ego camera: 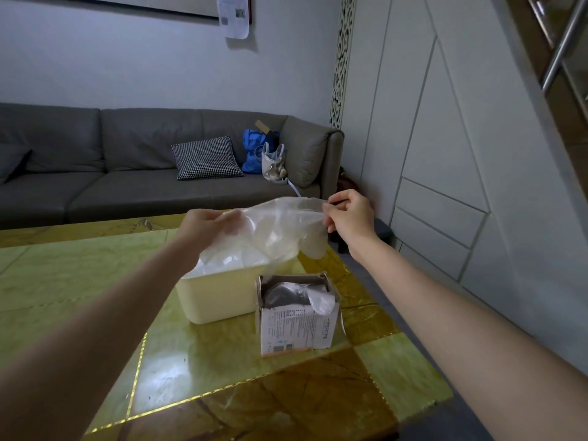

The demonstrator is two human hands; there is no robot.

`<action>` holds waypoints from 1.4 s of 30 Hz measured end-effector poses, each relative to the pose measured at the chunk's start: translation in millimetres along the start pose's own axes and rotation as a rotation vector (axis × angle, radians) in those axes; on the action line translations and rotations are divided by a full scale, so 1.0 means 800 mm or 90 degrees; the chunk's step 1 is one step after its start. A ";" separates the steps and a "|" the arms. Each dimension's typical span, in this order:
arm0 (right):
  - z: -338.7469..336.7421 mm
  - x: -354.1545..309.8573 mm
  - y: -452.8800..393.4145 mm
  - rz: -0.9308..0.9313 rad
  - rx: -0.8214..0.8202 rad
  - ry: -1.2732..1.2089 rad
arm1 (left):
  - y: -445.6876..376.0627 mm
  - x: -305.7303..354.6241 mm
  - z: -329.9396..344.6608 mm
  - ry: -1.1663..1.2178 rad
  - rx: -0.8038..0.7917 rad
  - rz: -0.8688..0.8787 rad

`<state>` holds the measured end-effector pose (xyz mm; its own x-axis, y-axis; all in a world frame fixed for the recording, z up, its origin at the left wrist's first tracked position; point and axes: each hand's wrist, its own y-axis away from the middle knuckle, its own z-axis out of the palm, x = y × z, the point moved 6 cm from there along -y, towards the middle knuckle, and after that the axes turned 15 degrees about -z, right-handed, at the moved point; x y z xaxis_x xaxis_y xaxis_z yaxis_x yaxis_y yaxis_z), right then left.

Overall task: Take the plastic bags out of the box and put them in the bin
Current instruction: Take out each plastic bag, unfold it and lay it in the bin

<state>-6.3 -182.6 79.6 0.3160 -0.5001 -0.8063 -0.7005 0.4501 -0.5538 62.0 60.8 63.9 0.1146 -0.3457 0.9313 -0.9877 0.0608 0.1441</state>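
Note:
A clear plastic bag (283, 227) is stretched in the air between both hands, above the pale yellow bin (219, 297). My left hand (206, 224) grips the bag's left end. My right hand (348, 214) pinches its right edge. The bin holds more crumpled clear plastic (229, 261). Right in front of the bin stands a small cardboard box (299, 316) with its top torn open and a bit of white plastic (319, 300) sticking out of it.
Bin and box stand on a glossy green and amber table (178, 377), whose right edge is close to the box. A grey sofa (127, 173) with a checked cushion and bags runs behind it. White panelled cabinets (445, 154) line the right wall.

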 end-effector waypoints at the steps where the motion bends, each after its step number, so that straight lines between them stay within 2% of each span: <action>1: 0.001 -0.001 0.001 -0.013 -0.009 0.010 | 0.000 0.000 -0.001 0.031 0.012 -0.013; 7: 0.007 -0.004 0.004 -0.087 -0.078 0.101 | 0.004 0.011 0.001 0.160 -0.004 -0.025; 13: -0.005 0.019 0.009 -0.051 -0.106 0.160 | -0.006 0.005 -0.013 0.279 0.014 -0.066; 15: 0.003 0.021 0.016 -0.021 -0.226 0.117 | -0.008 0.006 -0.020 0.309 0.041 -0.072; 17: 0.027 0.017 0.033 -0.012 -0.425 0.123 | -0.008 0.011 -0.023 0.296 0.052 -0.063; 19: 0.058 0.012 0.058 -0.064 -0.625 0.247 | -0.004 0.018 -0.012 0.272 -0.002 -0.047; 21: 0.084 0.018 0.079 -0.127 -0.764 0.426 | 0.003 0.020 0.004 0.271 -0.068 -0.034; 23: 0.096 0.027 0.091 -0.130 -0.822 0.536 | 0.011 0.020 0.016 0.285 -0.111 -0.027; 26: 0.098 0.049 0.101 -0.074 -0.905 0.604 | 0.015 0.022 0.027 0.332 -0.169 -0.032; 29: 0.095 0.069 0.108 0.032 -0.971 0.603 | 0.007 0.019 0.032 0.377 -0.187 -0.054; 30: 0.095 0.071 0.107 0.060 -0.964 0.569 | 0.005 0.018 0.033 0.395 -0.199 -0.060; 32: 0.088 0.062 0.090 0.124 -0.877 0.458 | 0.000 0.016 0.034 0.391 -0.209 -0.062; 35: 0.067 0.038 0.044 0.213 -0.619 0.235 | -0.008 0.012 0.028 0.355 -0.171 -0.041; 38: 0.044 0.012 0.012 0.322 -0.358 -0.095 | -0.006 0.013 0.027 0.285 -0.159 -0.002; 40: 0.039 0.007 0.004 0.373 -0.298 -0.237 | -0.004 0.015 0.024 0.247 -0.154 0.022; 42: 0.037 0.008 -0.003 0.394 -0.270 -0.296 | -0.002 0.019 0.018 0.208 -0.142 0.041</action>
<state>16.0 -165.2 69.3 -0.0346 0.1358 -0.9901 -0.9815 0.1820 0.0592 63.5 41.8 72.8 0.1164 -0.0206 0.9930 -0.9506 0.2873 0.1174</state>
